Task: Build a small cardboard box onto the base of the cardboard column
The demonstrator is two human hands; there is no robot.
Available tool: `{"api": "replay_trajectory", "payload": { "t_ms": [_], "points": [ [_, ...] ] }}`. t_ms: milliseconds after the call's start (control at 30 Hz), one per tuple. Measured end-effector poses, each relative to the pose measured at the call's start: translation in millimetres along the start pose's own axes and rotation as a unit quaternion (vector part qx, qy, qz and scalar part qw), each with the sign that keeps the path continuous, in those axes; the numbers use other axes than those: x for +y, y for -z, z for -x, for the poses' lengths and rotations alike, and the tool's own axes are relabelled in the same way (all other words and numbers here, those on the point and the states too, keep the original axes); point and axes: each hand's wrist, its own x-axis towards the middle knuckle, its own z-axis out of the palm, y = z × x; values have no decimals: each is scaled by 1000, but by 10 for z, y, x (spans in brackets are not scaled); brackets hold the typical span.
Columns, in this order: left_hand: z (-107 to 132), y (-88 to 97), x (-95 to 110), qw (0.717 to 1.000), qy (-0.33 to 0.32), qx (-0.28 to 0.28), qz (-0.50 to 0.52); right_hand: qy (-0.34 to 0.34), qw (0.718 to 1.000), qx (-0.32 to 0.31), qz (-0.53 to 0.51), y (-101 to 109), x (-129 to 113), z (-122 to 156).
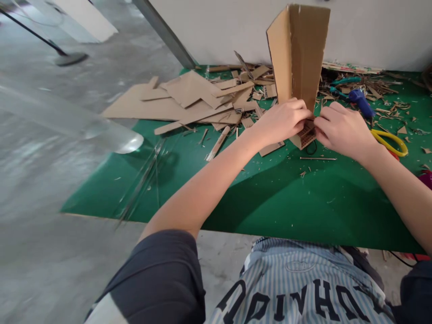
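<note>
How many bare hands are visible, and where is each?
2: the left bare hand, low on the tall, folded brown cardboard piece, and the right bare hand, close beside the left. No others show.

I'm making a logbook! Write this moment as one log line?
left hand: at lower end of folded cardboard; right hand: there too; cardboard scraps: on table

The left hand (292, 118) and right hand (347, 131) partly hid the folded cardboard (306, 54), and the view's edge cropped a purple thing (427, 179).
</note>
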Motion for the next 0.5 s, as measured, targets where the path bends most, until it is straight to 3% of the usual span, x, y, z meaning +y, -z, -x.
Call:
{"api": "replay_trajectory", "payload": {
  "t_ms": [133,333,500],
  "points": [
    [-8,-53,-22,999,19,23,19,25,998,49,-34,-65,44,4],
    [-23,-75,-15,996,15,51,72,63,995,28,-70,-111,114,-9],
    [-25,-84,2,993,25,67,97,15,995,16,-94,-135,131,-3]
  ]
}}
